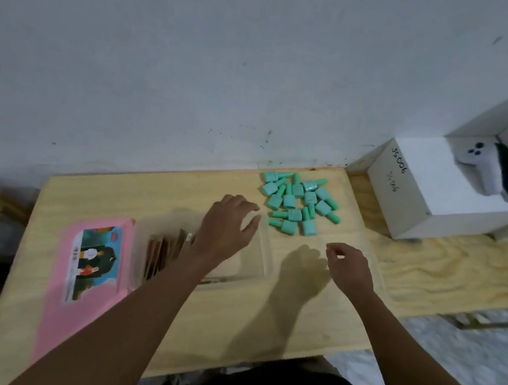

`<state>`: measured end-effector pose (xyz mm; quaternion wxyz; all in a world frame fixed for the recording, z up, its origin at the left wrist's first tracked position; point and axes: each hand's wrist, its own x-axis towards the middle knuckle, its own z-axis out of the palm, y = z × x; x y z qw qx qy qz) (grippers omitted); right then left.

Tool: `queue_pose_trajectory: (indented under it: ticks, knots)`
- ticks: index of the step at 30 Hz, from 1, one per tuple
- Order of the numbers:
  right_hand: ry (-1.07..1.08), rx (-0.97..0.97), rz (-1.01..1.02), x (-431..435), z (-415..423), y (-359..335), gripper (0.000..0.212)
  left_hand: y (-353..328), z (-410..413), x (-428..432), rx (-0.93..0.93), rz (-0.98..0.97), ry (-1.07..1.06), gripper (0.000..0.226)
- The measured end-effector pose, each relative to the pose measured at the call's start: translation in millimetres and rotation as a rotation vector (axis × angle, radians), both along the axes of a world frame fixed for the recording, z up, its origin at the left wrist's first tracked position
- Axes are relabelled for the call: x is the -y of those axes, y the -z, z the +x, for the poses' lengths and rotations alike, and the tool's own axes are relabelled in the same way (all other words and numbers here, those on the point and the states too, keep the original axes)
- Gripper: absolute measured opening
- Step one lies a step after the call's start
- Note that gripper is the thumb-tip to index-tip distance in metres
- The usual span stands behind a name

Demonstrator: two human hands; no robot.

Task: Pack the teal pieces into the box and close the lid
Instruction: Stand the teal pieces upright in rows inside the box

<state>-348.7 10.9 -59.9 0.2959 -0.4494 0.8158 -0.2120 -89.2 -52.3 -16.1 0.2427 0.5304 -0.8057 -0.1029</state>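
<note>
Left hand grip apart over clear plastic box; right hand pinched, holding nothing visible; glossy teal bottle-shaped plastic pieces heaped on pale plywood surface.

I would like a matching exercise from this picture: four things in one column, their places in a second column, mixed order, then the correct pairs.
Things:
1. pile of teal plastic pieces
2. pink flat booklet with a picture
3. white cardboard box with handwriting
4. left hand

Places:
A. right end of the wooden table, near the wall
B. over the clear plastic box
C. left part of the table
D. table's far edge, by the wall

Pairs: 1-D, 2-C, 3-A, 4-B
</note>
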Motion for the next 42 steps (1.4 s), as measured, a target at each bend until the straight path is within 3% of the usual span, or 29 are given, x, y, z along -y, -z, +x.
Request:
queue_pose_trajectory:
  ticks: [3, 9, 14, 21, 30, 33, 39, 42]
  knots:
    - [-0.076, 0.006, 0.056, 17, -15, 3, 0.024, 0, -44, 25, 0.216, 0.190, 0.144, 0.033]
    - [-0.247, -0.087, 0.137, 61, -19, 6, 0.033, 13, -101, 66, 0.679, 0.465, 0.086, 0.029]
    - [-0.335, -0.185, 0.130, 81, -3, 14, 0.033, 25, -117, 71, 0.797, 0.559, 0.014, 0.023]
    - [-0.294, -0.170, 0.140, 86, 4, 24, 0.040, 32, -119, 79, 0.828, 0.505, 0.088, 0.018]
    - [-0.329, -0.091, 0.238, 72, -14, 24, 0.025, 17, -103, 76, 0.588, 0.374, 0.247, 0.029]
    - [-0.335, 0.072, 0.195, 62, -17, 14, 0.022, 7, -92, 68, 0.441, 0.372, 0.217, 0.037]
    - [0.084, 0.712, -0.011, 50, 12, -26, 0.025, -21, -58, 45, 0.067, 0.488, 0.109, 0.035]
    - [0.102, 0.809, -0.028, 49, 23, -38, 0.025, -32, -39, 36, -0.052, 0.504, 0.048, 0.029]
